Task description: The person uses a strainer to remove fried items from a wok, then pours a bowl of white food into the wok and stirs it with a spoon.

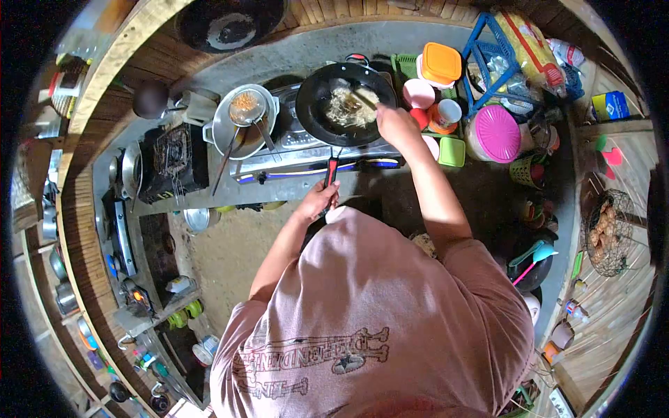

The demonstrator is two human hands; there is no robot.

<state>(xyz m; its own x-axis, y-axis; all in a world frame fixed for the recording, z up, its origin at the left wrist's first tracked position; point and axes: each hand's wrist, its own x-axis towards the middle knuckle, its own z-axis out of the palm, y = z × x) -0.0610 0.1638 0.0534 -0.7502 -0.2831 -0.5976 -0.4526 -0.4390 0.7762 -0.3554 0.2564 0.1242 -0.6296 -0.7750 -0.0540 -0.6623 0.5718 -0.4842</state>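
Observation:
A black wok (312, 117) with a red-and-black handle (331, 171) sits on the gas stove (289, 168). My left hand (317, 202) is closed around the end of that handle. Pale, shredded-looking food (345, 110) lies in the middle of the wok. My right hand (398, 129), over the wok's right rim, grips a spatula (364, 99) whose far end reaches into the food. The spatula's exact shape is hard to make out. Left of the wok, a strainer (247, 108) holding orange-brown bits rests across a metal pot (220, 125).
Right of the stove stand an orange-lidded container (441, 64), a pink-lidded tub (495, 134) and a green-lidded box (452, 151). A blue plastic basket (481, 49) is behind them. A black grill stove (171, 164) stands to the left. A wire basket of eggs (608, 230) hangs at far right.

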